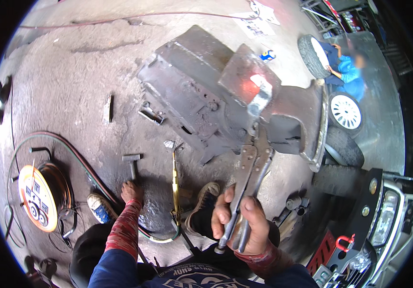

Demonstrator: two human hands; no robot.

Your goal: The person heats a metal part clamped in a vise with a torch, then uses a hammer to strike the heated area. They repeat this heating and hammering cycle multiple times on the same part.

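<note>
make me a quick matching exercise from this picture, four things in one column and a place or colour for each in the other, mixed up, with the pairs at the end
1. locking pliers
2. hammer
3. cable reel
4. torch

A. orange-rimmed
B. gripped in the right hand
C. gold-coloured
D. handle in the left hand

Pairs: 1-B, 2-D, 3-A, 4-C
</note>
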